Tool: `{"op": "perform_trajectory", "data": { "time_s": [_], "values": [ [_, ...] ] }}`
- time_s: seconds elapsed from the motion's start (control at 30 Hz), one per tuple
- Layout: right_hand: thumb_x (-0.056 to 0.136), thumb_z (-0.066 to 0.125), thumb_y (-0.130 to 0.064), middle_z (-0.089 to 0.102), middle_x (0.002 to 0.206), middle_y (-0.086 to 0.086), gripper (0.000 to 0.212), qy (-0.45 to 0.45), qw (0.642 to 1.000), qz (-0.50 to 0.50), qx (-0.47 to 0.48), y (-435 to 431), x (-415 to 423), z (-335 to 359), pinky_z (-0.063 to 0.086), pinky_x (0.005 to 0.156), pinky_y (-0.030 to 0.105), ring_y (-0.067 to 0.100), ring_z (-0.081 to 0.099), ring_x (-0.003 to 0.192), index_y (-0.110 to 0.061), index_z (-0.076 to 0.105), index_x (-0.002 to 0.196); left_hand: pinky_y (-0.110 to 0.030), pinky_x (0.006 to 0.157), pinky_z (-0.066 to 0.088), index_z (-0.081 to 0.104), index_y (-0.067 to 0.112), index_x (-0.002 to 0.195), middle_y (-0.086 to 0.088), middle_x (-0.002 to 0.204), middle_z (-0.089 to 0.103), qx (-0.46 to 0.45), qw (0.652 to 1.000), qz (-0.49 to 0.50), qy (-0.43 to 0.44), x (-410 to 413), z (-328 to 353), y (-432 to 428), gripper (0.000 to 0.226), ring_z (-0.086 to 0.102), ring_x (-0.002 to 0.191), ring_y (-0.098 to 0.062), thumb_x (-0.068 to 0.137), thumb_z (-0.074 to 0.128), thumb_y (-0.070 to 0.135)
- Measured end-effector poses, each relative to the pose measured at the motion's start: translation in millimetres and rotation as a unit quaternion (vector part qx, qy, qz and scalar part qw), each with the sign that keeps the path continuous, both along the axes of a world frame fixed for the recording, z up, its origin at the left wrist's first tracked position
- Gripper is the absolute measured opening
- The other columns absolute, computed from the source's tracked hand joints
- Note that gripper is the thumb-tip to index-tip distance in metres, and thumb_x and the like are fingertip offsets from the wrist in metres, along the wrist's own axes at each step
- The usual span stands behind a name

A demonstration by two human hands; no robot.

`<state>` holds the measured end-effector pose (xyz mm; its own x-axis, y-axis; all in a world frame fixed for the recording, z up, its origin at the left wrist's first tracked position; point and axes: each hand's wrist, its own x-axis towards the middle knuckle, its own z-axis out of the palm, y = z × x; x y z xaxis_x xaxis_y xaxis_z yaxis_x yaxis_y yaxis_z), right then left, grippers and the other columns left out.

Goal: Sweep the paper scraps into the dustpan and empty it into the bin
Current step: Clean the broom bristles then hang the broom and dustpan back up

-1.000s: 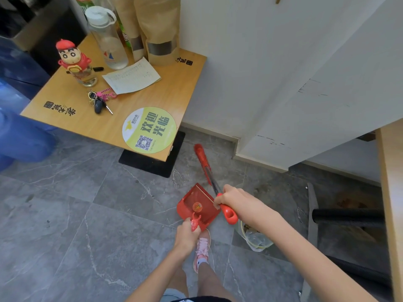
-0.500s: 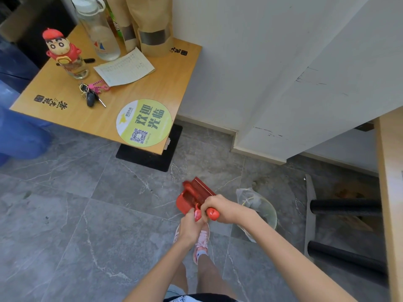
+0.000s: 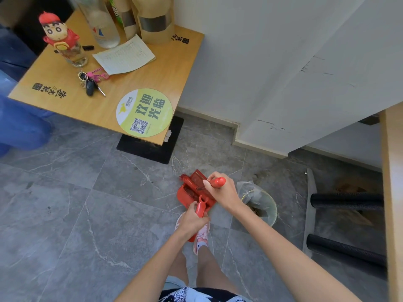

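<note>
Hovering above the grey tiled floor (image 3: 87, 214), the red dustpan (image 3: 185, 194) sits just in front of the person's pink shoe (image 3: 202, 235); the left hand (image 3: 192, 221) has its fingers curled tight around the dustpan's handle; the right hand (image 3: 220, 192) is wrapped closed around the red grip of the small brush (image 3: 194, 184), whose bristled head lies across the open pan; whether any paper scraps lie inside cannot be told. Just to the right of the right hand stands the bin (image 3: 261, 203), lined with a clear bag. Farther off, up and to the left, a wooden table (image 3: 65, 99) carries a round yellow sticker (image 3: 144, 112), a bunch of keys (image 3: 91, 83), a sheet of paper (image 3: 124, 56), a cartoon figurine (image 3: 57, 32), a water bottle (image 3: 102, 25) and brown paper pouches (image 3: 154, 18); a white wall (image 3: 261, 51) rises behind.
</note>
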<state>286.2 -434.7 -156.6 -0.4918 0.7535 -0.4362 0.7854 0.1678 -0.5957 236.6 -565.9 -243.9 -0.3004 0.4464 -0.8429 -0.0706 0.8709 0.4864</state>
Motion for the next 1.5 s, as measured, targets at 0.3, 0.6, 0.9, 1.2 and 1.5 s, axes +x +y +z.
{"op": "perform_trajectory", "data": {
  "time_s": [0.3, 0.6, 0.9, 1.2, 1.5],
  "values": [
    [0.071, 0.053, -0.031, 0.063, 0.063, -0.001, 0.019, -0.016, 0.999, 0.05, 0.008, -18, -5, 1, 0.052, 0.063, 0.032, 0.018, 0.062, 0.066, -0.015, 0.064, 0.074, -0.023, 0.035, 0.044, 0.05, 0.008, 0.109, -0.021, 0.09, 0.065, 0.062, 0.996, 0.064, -0.028, 5, 35, 16, 0.026, 0.06, 0.037, -0.012, 0.085, 0.048, -0.002],
    [0.076, 0.066, -0.02, 0.066, 0.083, 0.002, 0.013, 0.022, 0.996, 0.078, -0.029, -20, 22, -9, 0.041, 0.071, 0.018, 0.014, 0.059, 0.078, -0.009, 0.062, 0.083, -0.024, 0.054, 0.05, 0.058, 0.019, 0.107, -0.006, 0.085, 0.069, 0.067, 0.996, 0.034, 0.045, 18, 27, 11, 0.03, 0.063, 0.074, -0.02, 0.081, 0.055, 0.006],
    [0.067, 0.079, -0.02, 0.066, 0.101, -0.01, 0.041, 0.054, 0.989, 0.114, -0.077, -20, 27, -24, 0.043, 0.087, 0.016, 0.005, 0.061, 0.094, -0.017, 0.062, 0.104, -0.03, 0.063, 0.051, 0.06, 0.015, 0.108, -0.006, 0.087, 0.069, 0.091, 0.991, 0.033, 0.088, 12, 19, 13, 0.028, 0.065, 0.079, -0.023, 0.082, 0.052, 0.007],
    [0.078, 0.071, -0.027, 0.068, 0.084, -0.011, 0.025, 0.077, 0.988, 0.103, -0.082, -24, 32, -26, 0.044, 0.078, 0.018, 0.004, 0.062, 0.08, -0.015, 0.065, 0.099, -0.025, 0.058, 0.04, 0.06, 0.014, 0.104, -0.007, 0.08, 0.069, 0.109, 0.988, 0.031, 0.109, 17, 11, 8, 0.029, 0.065, 0.077, -0.025, 0.079, 0.05, 0.004],
    [0.078, 0.072, -0.014, 0.068, 0.106, -0.004, 0.039, 0.059, 0.982, 0.146, -0.105, -9, 25, -22, 0.036, 0.082, -0.001, -0.001, 0.06, 0.099, -0.011, 0.061, 0.115, -0.031, 0.064, 0.048, 0.06, 0.014, 0.109, -0.008, 0.087, 0.069, 0.112, 0.988, 0.035, 0.098, 14, 12, 12, 0.034, 0.064, 0.083, -0.026, 0.079, 0.049, 0.002]
  ]
}}
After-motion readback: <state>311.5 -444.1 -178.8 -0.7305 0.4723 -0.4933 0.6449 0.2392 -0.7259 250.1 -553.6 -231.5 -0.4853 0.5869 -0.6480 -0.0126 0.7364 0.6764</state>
